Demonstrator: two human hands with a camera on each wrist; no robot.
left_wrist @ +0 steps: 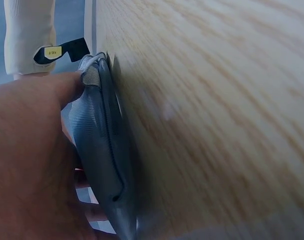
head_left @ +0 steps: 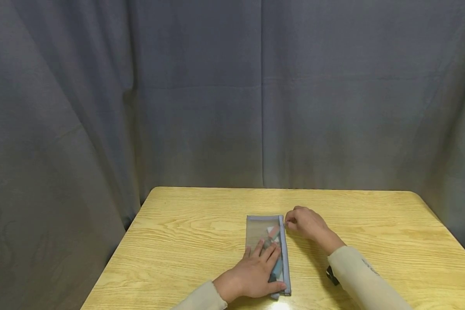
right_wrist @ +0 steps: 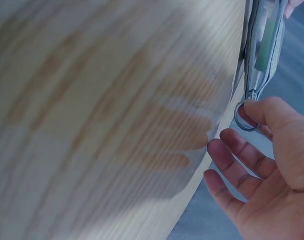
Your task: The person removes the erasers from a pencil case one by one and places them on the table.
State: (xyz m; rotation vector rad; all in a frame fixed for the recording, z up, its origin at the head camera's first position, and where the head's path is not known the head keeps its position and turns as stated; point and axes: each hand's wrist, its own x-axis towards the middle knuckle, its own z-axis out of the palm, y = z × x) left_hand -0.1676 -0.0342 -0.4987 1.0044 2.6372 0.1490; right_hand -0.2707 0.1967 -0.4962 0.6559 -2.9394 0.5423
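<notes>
Though head view blurs it, right wrist shows pouch's (head_left: 257, 230) ring (right_wrist: 236, 118) — fingers (right_wrist: 267, 110) pinching

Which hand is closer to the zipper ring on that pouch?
Right. The right hand holds the zipper ring; the left hand rests flat on the pouch, away from it.

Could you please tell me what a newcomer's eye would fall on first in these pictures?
Probably the see-through pouch on the wooden table, with the left hand spread over its nearer part. Next, the right hand at the pouch's far right corner, pinching a ring-shaped zipper pull. A grey-blue curtain hangs behind.
</notes>
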